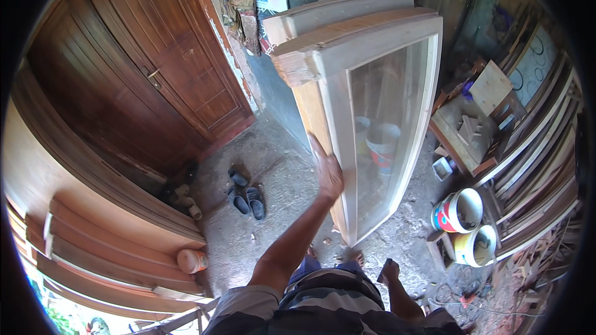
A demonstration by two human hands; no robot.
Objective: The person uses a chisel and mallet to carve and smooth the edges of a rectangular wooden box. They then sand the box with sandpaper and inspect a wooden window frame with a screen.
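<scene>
A tall wooden window frame (344, 105) with a glass pane (388, 87) stands upright on the floor in front of me. My left hand (329, 174) holds its left edge, about halfway up, with the fingers stretched along the wood and partly hidden behind it. Right behind this frame is a second wooden frame (347, 12). Low by my right side, away from the frames, my right hand (390, 272) is closed around a small dark piece; its kind cannot be made out.
Dark sandals (254, 201) lie on the concrete floor by a brown wooden door (167, 56). At right stand a red-white bucket (444, 214), a yellow-white bucket (465, 248) and stacked wood strips (540, 167). Wooden panels (118, 205) lean at left; a cable (478, 311) lies lower right.
</scene>
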